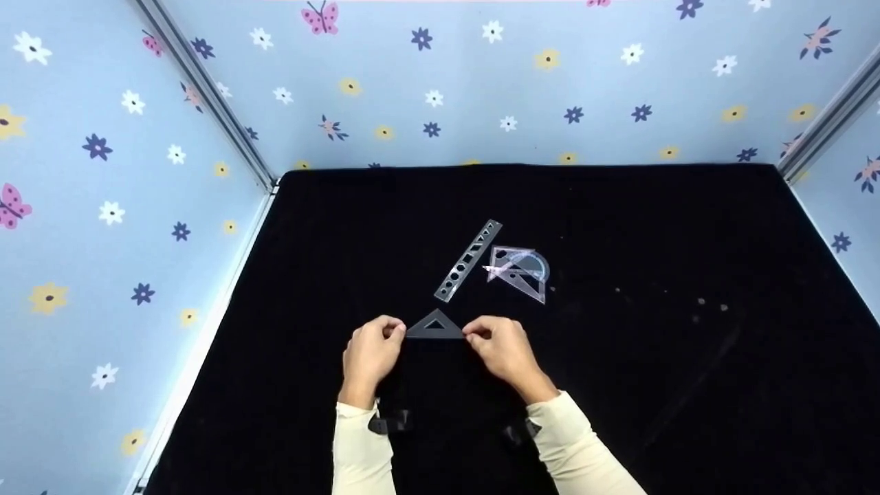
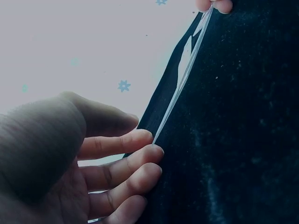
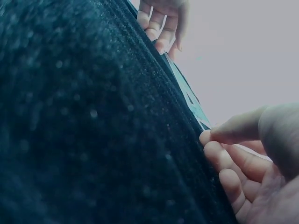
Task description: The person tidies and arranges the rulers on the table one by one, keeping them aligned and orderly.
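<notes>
A clear set square [image 1: 436,333] with a triangular cut-out is held by its two far corners, long edge toward the body. My left hand [image 1: 372,350] pinches its left corner between thumb and fingers, and my right hand [image 1: 505,349] pinches the right corner. In the left wrist view the set square [image 2: 180,88] shows nearly edge-on, its tip at the left fingertips [image 2: 145,136]. The right wrist view has the right thumb and index fingertips [image 3: 205,136] on the near corner. Just beyond the set square lies a clear stencil ruler [image 1: 465,263], slanting up to the right.
Right of the ruler, a clear protractor [image 1: 536,264] and another set square [image 1: 538,294] overlap on the black cloth [image 1: 344,227]. Flowered panels [image 1: 467,75] rise at the back and sides, joined by metal posts [image 1: 213,96]. Small pale specks mark the cloth at right.
</notes>
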Available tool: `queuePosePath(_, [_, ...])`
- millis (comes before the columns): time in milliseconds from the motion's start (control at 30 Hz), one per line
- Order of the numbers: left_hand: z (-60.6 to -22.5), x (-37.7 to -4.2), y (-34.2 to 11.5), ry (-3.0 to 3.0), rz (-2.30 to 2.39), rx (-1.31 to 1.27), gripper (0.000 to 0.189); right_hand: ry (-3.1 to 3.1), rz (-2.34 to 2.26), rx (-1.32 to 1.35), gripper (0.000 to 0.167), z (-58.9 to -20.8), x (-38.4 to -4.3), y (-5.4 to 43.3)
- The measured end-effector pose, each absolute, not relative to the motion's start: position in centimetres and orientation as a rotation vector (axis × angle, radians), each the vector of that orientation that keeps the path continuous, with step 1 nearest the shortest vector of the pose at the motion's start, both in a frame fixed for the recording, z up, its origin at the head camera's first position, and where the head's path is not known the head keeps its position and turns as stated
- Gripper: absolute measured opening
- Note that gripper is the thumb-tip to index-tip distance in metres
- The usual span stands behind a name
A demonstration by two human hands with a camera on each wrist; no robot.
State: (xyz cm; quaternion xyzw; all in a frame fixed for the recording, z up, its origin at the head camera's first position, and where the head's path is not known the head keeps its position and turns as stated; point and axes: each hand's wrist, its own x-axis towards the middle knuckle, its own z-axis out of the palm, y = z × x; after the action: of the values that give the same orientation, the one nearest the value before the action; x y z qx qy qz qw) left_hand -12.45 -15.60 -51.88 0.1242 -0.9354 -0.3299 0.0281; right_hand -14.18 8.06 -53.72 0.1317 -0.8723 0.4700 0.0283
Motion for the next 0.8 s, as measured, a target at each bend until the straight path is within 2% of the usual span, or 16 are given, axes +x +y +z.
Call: queuePosePath(800, [-51.84, -12.29, -15.24, -2.874, -0.993, 0.414, 0.012, -2.686, 1.459, 0.402, 0.012, -53.69, -14.1, 8.07])
